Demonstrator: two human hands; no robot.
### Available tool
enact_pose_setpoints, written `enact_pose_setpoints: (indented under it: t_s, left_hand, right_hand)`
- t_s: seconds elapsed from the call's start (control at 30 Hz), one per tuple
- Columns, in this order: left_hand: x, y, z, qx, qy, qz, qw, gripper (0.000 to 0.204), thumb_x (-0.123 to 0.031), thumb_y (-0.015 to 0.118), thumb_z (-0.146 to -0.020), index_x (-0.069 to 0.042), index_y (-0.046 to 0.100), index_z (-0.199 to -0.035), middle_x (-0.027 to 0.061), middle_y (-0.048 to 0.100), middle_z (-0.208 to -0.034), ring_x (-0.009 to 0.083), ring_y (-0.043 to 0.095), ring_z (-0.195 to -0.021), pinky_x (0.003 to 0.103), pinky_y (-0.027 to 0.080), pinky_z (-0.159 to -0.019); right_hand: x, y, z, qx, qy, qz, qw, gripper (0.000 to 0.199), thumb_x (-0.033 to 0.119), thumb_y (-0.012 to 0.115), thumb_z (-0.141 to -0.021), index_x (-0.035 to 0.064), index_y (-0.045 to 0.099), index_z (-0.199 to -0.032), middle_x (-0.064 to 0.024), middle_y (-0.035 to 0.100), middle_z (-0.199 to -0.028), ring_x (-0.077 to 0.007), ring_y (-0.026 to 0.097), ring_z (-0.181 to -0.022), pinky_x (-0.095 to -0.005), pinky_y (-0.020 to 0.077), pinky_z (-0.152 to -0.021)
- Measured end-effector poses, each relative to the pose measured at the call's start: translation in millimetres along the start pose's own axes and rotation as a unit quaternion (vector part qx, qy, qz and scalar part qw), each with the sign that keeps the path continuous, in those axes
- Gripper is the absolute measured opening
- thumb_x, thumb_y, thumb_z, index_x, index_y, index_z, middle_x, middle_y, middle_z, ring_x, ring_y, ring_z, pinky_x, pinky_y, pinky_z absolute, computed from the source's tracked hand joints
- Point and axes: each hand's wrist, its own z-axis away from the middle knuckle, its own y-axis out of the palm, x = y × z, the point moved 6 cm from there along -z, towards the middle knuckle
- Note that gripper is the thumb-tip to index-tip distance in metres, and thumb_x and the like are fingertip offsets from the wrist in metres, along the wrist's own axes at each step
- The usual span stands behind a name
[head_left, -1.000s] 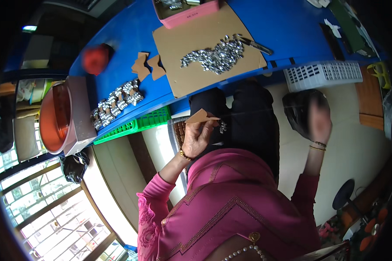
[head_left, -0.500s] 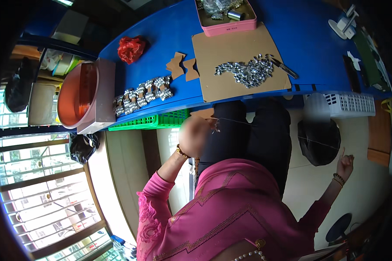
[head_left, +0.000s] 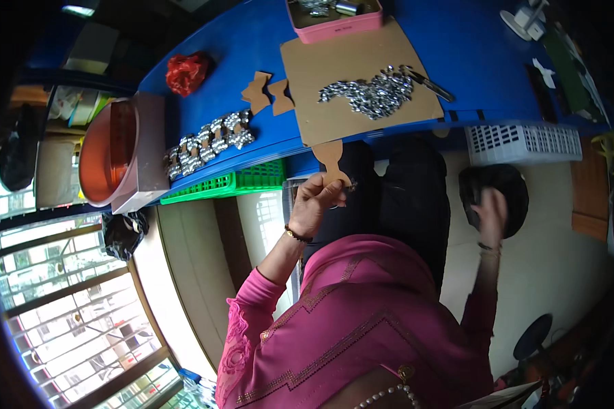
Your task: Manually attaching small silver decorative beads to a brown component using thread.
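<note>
My left hand (head_left: 314,204), in front of the table edge and above my lap, pinches a brown cardboard piece with a narrow waist (head_left: 330,158) between thumb and fingers. A few small shiny beads (head_left: 351,185) show beside the fingertips. Off to the right, my right hand (head_left: 491,210) is smeared by motion in front of a round black thing (head_left: 515,194); whether it holds anything cannot be seen. Loose silvery beads (head_left: 382,95) lie heaped on a cardboard sheet (head_left: 307,68), with a dark pen-like tool (head_left: 433,85) at their right.
On the blue table (head_left: 245,51) stand a pink tin (head_left: 338,27), a red plastic bag (head_left: 186,73), cardboard cutouts (head_left: 258,93) and a row of bead-wrapped cards (head_left: 208,142). A green basket (head_left: 232,183) and white basket (head_left: 525,142) sit below its edge.
My right hand has swung inward and up from the far right. My left hand has turned, so the cardboard piece now points up. The thread seen stretched between the hands no longer shows clearly.
</note>
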Motion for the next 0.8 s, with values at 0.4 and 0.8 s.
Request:
enact_pose_setpoints:
  t_s: [0.4,0.8]
  left_hand:
    - [-26.9,21.4,8.1,0.073,0.054,-0.107,0.99,0.011,-0.012,0.056,-0.085,-0.003,0.062,-0.086,0.0036,0.062,-0.071,0.0073,0.055,-0.063,0.021,0.044,-0.06]
    - [-32.1,-2.2,-8.0,-0.097,0.13,-0.027,0.986,0.011,-0.012,0.05,-0.088,-0.002,0.055,-0.087,0.0056,0.061,-0.072,0.0095,0.055,-0.062,0.022,0.044,-0.057]
  right_hand:
    - [111.0,245.0,79.6,0.417,-0.179,0.142,0.88,0.033,0.011,0.069,-0.072,0.0054,0.055,-0.101,0.0003,0.042,-0.053,-0.0046,0.039,-0.047,-0.0211,0.0322,-0.044]
    - [89.9,242.3,97.9,0.42,-0.212,0.154,0.869,0.009,0.008,0.065,-0.071,0.0042,0.058,-0.075,-0.0081,0.058,-0.061,-0.0188,0.058,-0.054,-0.0296,0.0439,-0.05]
